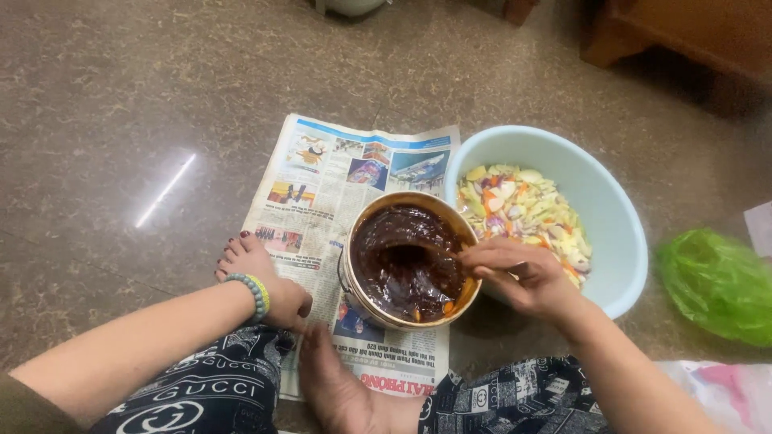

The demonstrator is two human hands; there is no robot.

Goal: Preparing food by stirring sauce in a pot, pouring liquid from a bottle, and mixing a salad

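Observation:
A round tub (363, 297) of thick dark brown paste stands tilted on a spread newspaper (322, 193). My right hand (523, 277) reaches over the tub's right rim and grips a spoon handle (450, 255) whose bowl is sunk in the paste. My left hand (283, 301) rests on the newspaper left of the tub, near its base, its fingers hidden from view; a bead bracelet (253, 291) circles the wrist. A pale blue plastic basin (619, 241) of chopped mixed vegetables (523, 210) sits right behind the tub.
My bare feet (241, 255) lie on the speckled stone floor beside the newspaper. A green plastic bag (716, 285) lies at right, a pink-and-white bag (724, 394) at lower right. Wooden furniture (683, 32) stands at the top right.

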